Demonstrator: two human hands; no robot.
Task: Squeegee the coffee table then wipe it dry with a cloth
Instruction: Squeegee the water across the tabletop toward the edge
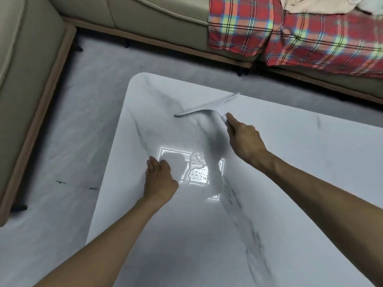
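The white marble-look coffee table [290, 162] fills the middle and right of the view. My right hand [243, 139] grips the handle of a pale grey squeegee [207, 107], whose blade lies slanted near the table's far edge. My left hand [159, 177] rests on the tabletop near its left edge, fingers loosely curled, holding nothing. Between my hands a bright ceiling-light reflection shows a patch of water drops [198, 175] on the surface. No cloth is in view.
A beige sofa [157, 19] runs along the far side and down the left [24, 79]. A red plaid blanket [290, 36] drapes over its right part. Pale floor [72, 131] separates the table from the sofa.
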